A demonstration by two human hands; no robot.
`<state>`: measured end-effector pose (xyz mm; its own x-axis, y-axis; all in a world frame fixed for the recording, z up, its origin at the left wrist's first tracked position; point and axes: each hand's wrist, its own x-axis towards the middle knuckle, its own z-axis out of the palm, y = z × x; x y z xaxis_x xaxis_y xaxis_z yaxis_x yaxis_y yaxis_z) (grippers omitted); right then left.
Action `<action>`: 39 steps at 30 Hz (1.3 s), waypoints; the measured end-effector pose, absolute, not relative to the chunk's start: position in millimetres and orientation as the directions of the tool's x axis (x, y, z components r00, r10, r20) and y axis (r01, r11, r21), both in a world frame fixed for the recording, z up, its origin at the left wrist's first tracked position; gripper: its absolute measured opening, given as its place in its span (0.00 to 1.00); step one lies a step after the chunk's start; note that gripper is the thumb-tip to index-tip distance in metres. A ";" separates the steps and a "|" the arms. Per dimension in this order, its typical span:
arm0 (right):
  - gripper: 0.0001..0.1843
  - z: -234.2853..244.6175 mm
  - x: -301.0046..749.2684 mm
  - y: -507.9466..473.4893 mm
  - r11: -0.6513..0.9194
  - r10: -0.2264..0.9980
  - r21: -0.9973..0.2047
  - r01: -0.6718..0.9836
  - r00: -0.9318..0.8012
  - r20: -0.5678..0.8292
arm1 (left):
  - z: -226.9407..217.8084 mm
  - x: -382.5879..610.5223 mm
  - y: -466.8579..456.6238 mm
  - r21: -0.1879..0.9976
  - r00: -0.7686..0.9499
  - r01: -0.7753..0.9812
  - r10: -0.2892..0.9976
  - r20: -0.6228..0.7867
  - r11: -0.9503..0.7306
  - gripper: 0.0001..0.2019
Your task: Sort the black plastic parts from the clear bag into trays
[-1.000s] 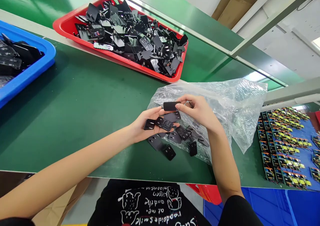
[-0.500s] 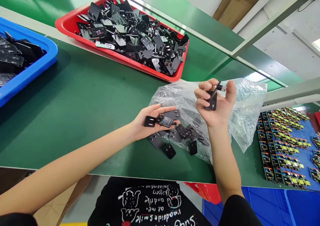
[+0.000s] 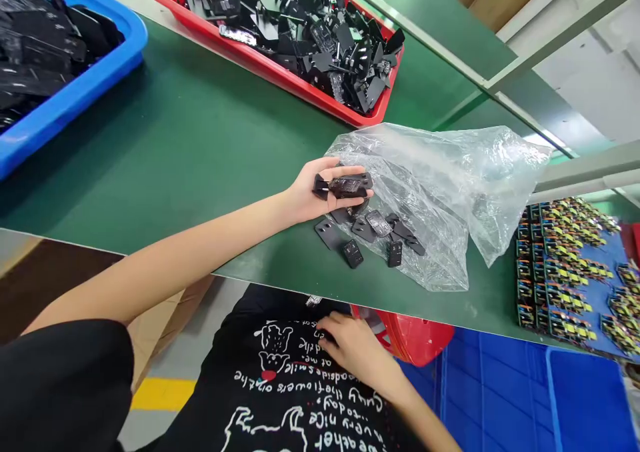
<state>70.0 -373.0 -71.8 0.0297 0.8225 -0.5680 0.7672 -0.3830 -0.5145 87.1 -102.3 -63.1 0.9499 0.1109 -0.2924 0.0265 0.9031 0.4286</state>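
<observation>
My left hand [image 3: 313, 195] is palm up over the near edge of a clear plastic bag, fingers curled loosely around a few black plastic casing parts [image 3: 349, 186]. One part near the thumb stands up on its edge. Below that hand, loose black casing parts lie on the green table and on the bag; a small slotted one [image 3: 353, 254] is closest to the table's front edge. Against the front of the black shirt, below the table edge, rests my right hand [image 3: 357, 349]. Its fingers are bent and slightly apart, with nothing visible in them.
A red tray [image 3: 320, 95] heaped with black parts stands at the back. At the left is a blue bin [image 3: 131, 55] of similar parts. The clear bag [image 3: 425, 172] spreads rightward. Rows of circuit boards [image 3: 560, 272] sit at the right; a red stool [image 3: 425, 339] is below the table.
My right hand has come down from above the bag to the shirt, and the parts it held are gone from it. My left hand still holds parts, now lying differently. The camera view has shifted.
</observation>
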 end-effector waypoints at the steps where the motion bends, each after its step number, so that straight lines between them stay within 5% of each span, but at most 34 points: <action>1: 0.09 -94.1 62.2 -377.4 -0.464 0.796 -0.416 0.782 0.161 -0.584 | -63.0 87.3 -102.8 0.435 0.950 0.023 0.116 -0.290 0.900 0.28; 4: 0.12 -142.8 50.5 -380.9 -0.551 0.739 -0.264 0.791 0.316 -0.596 | -63.5 88.4 -103.6 0.437 0.950 0.010 0.128 -0.285 0.899 0.27; 8: 0.21 -168.1 41.3 -372.4 -0.507 0.743 -0.217 0.834 0.296 -0.600 | -65.6 91.0 -102.5 0.426 0.946 0.002 0.136 -0.293 0.905 0.25; 17: 0.11 -147.3 55.2 -354.1 -0.395 0.834 -0.212 0.894 0.252 -0.491 | -65.7 91.8 -99.6 0.427 0.945 -0.018 0.154 -0.287 0.904 0.23; 20: 0.06 -101.8 63.8 -360.1 -0.389 0.858 -0.366 0.846 0.187 -0.478 | -66.0 91.3 -98.1 0.419 0.946 -0.023 0.155 -0.284 0.908 0.22; 23: 0.05 -39.0 84.1 -354.1 -0.399 0.907 -0.769 0.500 0.089 -0.412 | -65.4 91.0 -97.1 0.418 0.944 -0.008 0.145 -0.297 0.908 0.22; 27: 0.06 32.5 133.7 -307.8 -0.220 0.915 -0.959 0.181 0.378 -0.139 | -60.9 88.3 -96.2 0.430 0.933 0.010 0.146 -0.328 0.903 0.20; 32: 0.11 69.9 173.0 -236.7 0.185 0.813 -0.971 -0.151 0.578 0.066 | -57.7 82.0 -91.7 0.454 0.932 -0.028 0.187 -0.310 0.891 0.19; 39: 0.13 50.5 184.3 -213.2 0.251 0.776 -0.938 -0.240 0.629 0.047 | -59.9 79.7 -87.7 0.446 0.915 -0.042 0.214 -0.343 0.894 0.18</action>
<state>184.3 -213.2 50.5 0.6288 0.7761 0.0471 -0.2400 0.2513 -0.9377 79.7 -87.7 -59.9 0.9147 0.2140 -0.3429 -0.0421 0.8942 0.4457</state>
